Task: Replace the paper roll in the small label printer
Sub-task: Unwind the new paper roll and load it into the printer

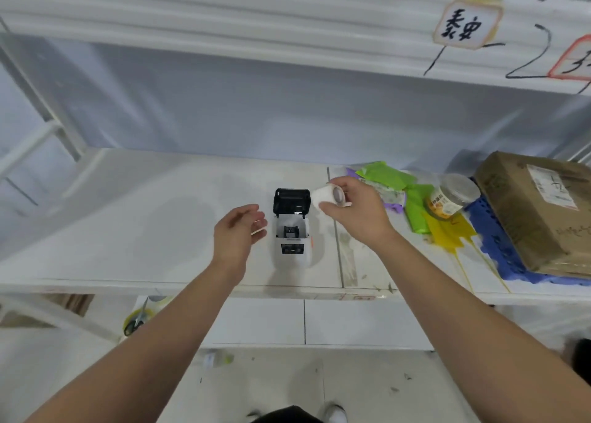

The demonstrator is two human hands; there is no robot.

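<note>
The printer sits at the centre of the frame on a white shelf, its black lid flipped up and back so the paper bay lies open; whether the bay holds anything is too small to tell. Just right of the lid, above the shelf, the right hand grips a white roll between thumb and fingers, its core facing the camera, with the forearm running down to the lower right. The left hand hovers just left of the printer, fingers loosely curled and half open, holding nothing and not touching the printer. At the right of the frame a cardboard box rests on a blue crate, and a clear jar with a yellow label lies on its side beside green bags and a yellow bag. A second white shelf crosses the top, carrying 2 handwritten labels at the upper right. Below the lower shelf are pale floor tiles, and a tape roll shows at the lower left.
</note>
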